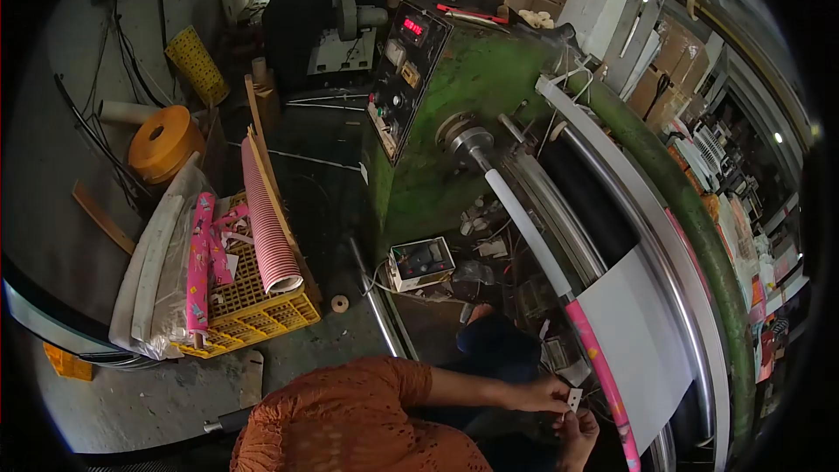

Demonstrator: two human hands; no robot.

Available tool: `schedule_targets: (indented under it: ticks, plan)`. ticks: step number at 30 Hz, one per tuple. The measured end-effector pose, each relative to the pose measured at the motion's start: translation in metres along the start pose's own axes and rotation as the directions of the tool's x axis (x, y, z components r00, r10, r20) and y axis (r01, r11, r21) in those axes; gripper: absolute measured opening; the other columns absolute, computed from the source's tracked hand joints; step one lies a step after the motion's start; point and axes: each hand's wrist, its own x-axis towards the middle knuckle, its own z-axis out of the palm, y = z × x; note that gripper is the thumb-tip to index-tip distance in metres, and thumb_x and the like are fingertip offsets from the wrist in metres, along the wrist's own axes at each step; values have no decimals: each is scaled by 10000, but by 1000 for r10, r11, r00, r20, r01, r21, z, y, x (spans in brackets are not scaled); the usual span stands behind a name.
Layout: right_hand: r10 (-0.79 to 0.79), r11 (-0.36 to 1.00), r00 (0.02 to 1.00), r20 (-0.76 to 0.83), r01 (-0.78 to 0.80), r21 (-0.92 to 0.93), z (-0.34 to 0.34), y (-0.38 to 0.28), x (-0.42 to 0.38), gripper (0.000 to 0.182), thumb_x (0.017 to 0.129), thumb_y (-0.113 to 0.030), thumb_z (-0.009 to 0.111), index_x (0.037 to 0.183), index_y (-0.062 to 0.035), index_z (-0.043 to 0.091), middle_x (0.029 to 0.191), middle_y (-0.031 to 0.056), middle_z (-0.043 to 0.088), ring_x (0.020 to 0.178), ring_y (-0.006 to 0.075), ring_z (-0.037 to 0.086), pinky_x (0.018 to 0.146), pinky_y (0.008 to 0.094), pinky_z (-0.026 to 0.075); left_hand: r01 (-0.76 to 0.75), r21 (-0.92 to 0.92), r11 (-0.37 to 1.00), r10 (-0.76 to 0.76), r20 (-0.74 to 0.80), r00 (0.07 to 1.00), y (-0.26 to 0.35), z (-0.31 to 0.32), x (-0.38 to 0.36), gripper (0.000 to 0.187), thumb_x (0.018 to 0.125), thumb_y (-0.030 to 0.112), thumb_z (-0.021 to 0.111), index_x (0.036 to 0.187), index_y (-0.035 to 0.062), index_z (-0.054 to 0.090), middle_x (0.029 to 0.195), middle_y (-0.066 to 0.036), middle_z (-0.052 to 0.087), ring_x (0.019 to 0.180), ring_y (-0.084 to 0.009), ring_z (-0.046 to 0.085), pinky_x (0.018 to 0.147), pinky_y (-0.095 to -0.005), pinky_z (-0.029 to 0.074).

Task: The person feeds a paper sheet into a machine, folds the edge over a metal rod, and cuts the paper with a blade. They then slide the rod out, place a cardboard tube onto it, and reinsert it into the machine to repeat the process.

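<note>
My left hand (545, 394) pinches a small flat white piece with dark spots (574, 399). My right hand (578, 435) is closed just below, its fingertips at the lower edge of that piece. What exactly the piece is, I cannot make out. Right of my hands runs a roll with pink patterned material (599, 367) on a long pale core (529, 232). A broad white sheet (642, 332) stretches from this roll across the machine's rollers.
A green machine housing (472, 79) with a control panel (404, 79) stands ahead. A small control box (421, 264) lies on the floor. To the left, a yellow crate (253, 319) carries a striped roll (265, 218) and a pink roll (200, 262). An orange tape roll (164, 147) sits behind.
</note>
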Motion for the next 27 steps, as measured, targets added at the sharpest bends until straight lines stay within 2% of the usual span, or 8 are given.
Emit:
schedule_targets:
  ticks: [3, 5, 6, 9, 13, 15, 18, 27]
  plan:
    - [-13, 1000, 999, -39, 12, -5, -2, 8, -7, 110, 898, -73, 584, 811, -32, 530, 722, 44, 602, 602, 103, 557, 532, 248, 415, 204, 319, 926, -206, -29, 978, -14, -15, -2, 193, 932, 211, 587, 939, 20, 606, 929, -41, 604, 857, -125, 571, 739, -296, 464]
    - [-27, 1000, 998, -61, 26, -13, -5, 11, -6, 111, 897, -71, 584, 809, -30, 529, 723, 45, 600, 605, 104, 557, 536, 249, 416, 13, 994, 111, 198, -34, 980, -35, -34, -14, 220, 857, 242, 633, 921, 31, 628, 1011, -102, 605, 998, -219, 562, 821, -387, 450]
    - [-34, 999, 997, -72, 33, -17, -7, 13, -6, 111, 896, -69, 584, 808, -30, 529, 723, 45, 599, 607, 104, 557, 538, 249, 417, 75, 997, 3, 3, -75, 997, -28, -42, -19, 269, 808, 281, 638, 938, 46, 628, 1152, -123, 545, 1160, -278, 460, 946, -452, 371]
    - [-55, 998, 993, -107, 52, -30, -14, 21, -1, 112, 894, -66, 584, 805, -27, 528, 724, 46, 596, 612, 105, 557, 543, 249, 418, 11, 973, -230, 71, 6, 997, -56, -64, -39, 262, 793, 282, 624, 912, 49, 619, 1107, -110, 533, 1142, -273, 455, 964, -440, 356]
    - [-72, 997, 987, -141, 68, -38, -19, 31, 4, 114, 892, -61, 584, 802, -23, 526, 725, 47, 592, 619, 107, 557, 550, 250, 420, 100, 986, -134, -173, -122, 977, -42, -50, -20, 288, 798, 262, 609, 965, 27, 608, 1143, -121, 514, 1146, -284, 450, 992, -425, 355]
    - [-93, 995, 983, -159, 86, -48, -22, 32, 13, 115, 891, -58, 584, 800, -21, 525, 726, 47, 590, 622, 108, 557, 554, 250, 421, -142, 968, -207, 244, 192, 950, -26, -34, -11, 362, 813, 252, 606, 1066, -6, 586, 1216, -150, 501, 1207, -287, 429, 1049, -417, 329]
    - [-108, 993, 980, -170, 100, -56, -20, 37, 25, 116, 889, -55, 584, 797, -18, 523, 727, 48, 587, 628, 109, 557, 559, 251, 423, -213, 895, -391, 471, 394, 789, 3, -12, 16, 496, 891, 363, 573, 1204, -18, 514, 1342, -177, 437, 1322, -326, 352, 1097, -458, 286]
    - [-258, 941, 961, -99, 226, -253, 6, 9, 69, 108, 899, -65, 581, 809, -7, 564, 675, 66, 614, 598, 125, 589, 525, 253, 429, -42, 901, -431, 328, 200, 923, 52, -4, 62, 671, 810, 515, 617, 1185, -35, 533, 1204, -160, 516, 1230, -318, 427, 1125, -470, 232]
